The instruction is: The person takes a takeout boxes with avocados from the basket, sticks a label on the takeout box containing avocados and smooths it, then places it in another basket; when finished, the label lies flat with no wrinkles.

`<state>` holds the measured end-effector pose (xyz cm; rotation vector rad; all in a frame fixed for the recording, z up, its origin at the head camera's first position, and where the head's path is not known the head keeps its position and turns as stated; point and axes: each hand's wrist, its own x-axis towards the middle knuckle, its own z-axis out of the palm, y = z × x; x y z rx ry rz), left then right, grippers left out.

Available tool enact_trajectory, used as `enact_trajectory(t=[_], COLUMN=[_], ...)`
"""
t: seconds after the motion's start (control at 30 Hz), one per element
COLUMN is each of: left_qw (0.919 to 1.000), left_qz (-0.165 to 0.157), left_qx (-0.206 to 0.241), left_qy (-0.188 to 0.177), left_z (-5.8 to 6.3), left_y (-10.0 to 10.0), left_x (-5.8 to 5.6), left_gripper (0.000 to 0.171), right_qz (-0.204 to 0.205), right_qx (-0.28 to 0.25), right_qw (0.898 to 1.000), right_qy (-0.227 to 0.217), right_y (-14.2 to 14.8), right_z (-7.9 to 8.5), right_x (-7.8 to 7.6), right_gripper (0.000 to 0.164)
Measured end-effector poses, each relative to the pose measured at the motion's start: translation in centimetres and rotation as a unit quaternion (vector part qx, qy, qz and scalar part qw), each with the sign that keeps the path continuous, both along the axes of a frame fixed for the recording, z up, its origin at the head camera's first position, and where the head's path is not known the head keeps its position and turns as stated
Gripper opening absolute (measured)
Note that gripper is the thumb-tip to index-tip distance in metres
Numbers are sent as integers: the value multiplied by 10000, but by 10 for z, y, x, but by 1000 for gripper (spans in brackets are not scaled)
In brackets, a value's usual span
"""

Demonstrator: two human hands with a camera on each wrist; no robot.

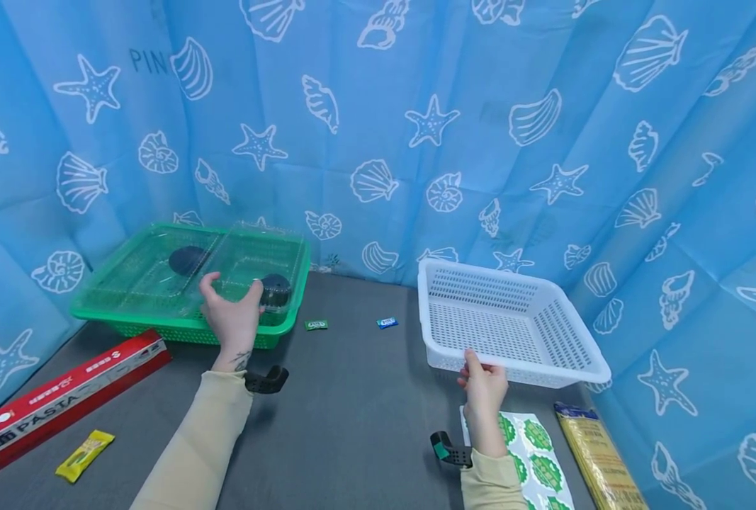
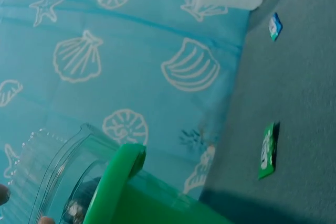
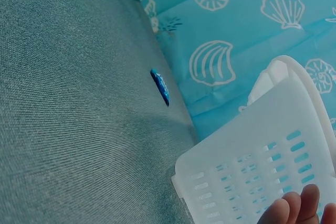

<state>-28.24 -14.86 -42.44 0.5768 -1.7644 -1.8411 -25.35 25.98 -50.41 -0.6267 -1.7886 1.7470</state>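
A green basket (image 1: 283,328) stands at the back left, with clear plastic containers (image 1: 237,248) lying over it. Two dark, rounded objects, one at the left (image 1: 188,261) and one at the right (image 1: 275,290), show through the plastic. My left hand (image 1: 234,315) is at the basket's front side, thumb and forefinger spread wide, the thumb tip beside the right dark object. In the left wrist view its fingertips (image 2: 46,220) show close to the clear plastic. On the right, my right hand (image 1: 484,389) grips the front rim of a white basket (image 1: 518,365), which has nothing in it.
A small green packet (image 1: 317,325) and a blue one (image 1: 387,323) lie between the baskets. At the left are a red pasta box (image 1: 65,404) and a yellow packet (image 1: 85,455). Green-printed sticker sheets (image 1: 537,460) and a yellow pack (image 1: 597,453) lie front right. A blue curtain (image 1: 378,142) hangs behind.
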Motion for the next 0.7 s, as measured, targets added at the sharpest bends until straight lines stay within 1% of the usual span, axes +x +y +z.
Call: enact_trajectory(t=[0.07, 0.17, 0.23, 0.27, 0.3, 0.4, 0.43, 0.5, 0.53, 0.63, 0.67, 0.7], left_qw=[9999, 9994, 9989, 9984, 9953, 9904, 9885, 9867, 9903, 9889, 9818, 9794], left_qz=[62, 107, 116, 115, 54, -35, -93, -250, -287, -669, -961, -1151], left_qx=[125, 313, 366, 389, 552, 614, 669, 707, 564, 397, 480, 426], left_qy=[-16, 71, 251, 391, 789, 1235, 1350, 1441, 1236, 1265, 1564, 1602], left_z=[6, 28, 41, 46, 46, 59, 63, 69, 76, 81, 72, 73], left_y=[4, 14, 19, 21, 21, 24, 25, 25, 27, 29, 25, 25], left_x=[5, 24, 36, 40, 41, 50, 53, 58, 64, 74, 71, 75], left_gripper=[70, 64, 60, 58, 60, 57, 56, 55, 52, 53, 56, 56], right_qz=[4, 15, 14, 16, 19, 22, 23, 6, -8, -41, -52, -62], right_qx=[-42, -63, -71, -66, -46, -38, -17, -3, 3, 72, 89, 117], right_qw=[10000, 9999, 9999, 9999, 9999, 9999, 9999, 9999, 9999, 9999, 9999, 9999], right_qy=[-29, -77, -110, -116, -123, -123, -133, -127, -114, -70, -32, -27], right_y=[-1, -2, -2, -1, -1, 0, 1, 1, 1, 2, 2, 2], right_z=[2, 4, 4, 4, 3, 2, 2, 1, 1, 0, -1, -1], right_x=[2, 4, 4, 4, 4, 3, 2, 2, 2, 1, 0, 0], right_gripper=[50, 50, 51, 51, 51, 52, 52, 52, 52, 50, 50, 49])
